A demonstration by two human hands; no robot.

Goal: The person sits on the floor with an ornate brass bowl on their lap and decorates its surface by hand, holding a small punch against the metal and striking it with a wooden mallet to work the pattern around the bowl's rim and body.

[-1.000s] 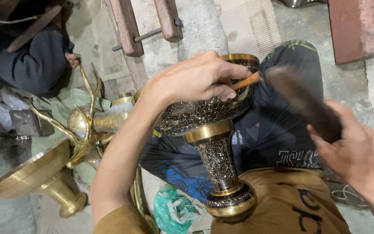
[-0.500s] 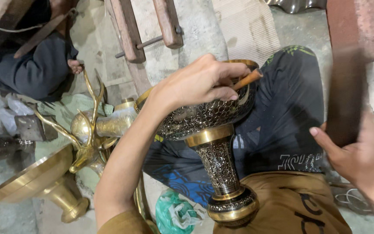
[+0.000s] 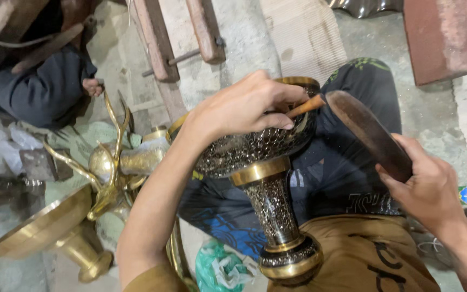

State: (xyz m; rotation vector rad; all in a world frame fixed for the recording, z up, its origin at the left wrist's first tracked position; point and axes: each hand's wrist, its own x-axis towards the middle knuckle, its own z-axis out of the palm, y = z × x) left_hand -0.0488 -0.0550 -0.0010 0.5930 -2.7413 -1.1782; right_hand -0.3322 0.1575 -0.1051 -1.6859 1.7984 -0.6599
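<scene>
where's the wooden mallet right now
In the head view the mallet is right of centre, held in the right hand, its head against the end of the chisel that the left hand holds on the vase rim.

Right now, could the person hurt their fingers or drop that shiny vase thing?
Maybe. The left hand pinches a small wooden-handled tool against the rim of the engraved brass vase, and the right hand swings a dark wooden mallet at it. A missed blow could land on the fingers. The vase also lies tilted across the lap, not on a stand, so a hard hit might make it slip or dent.
</scene>
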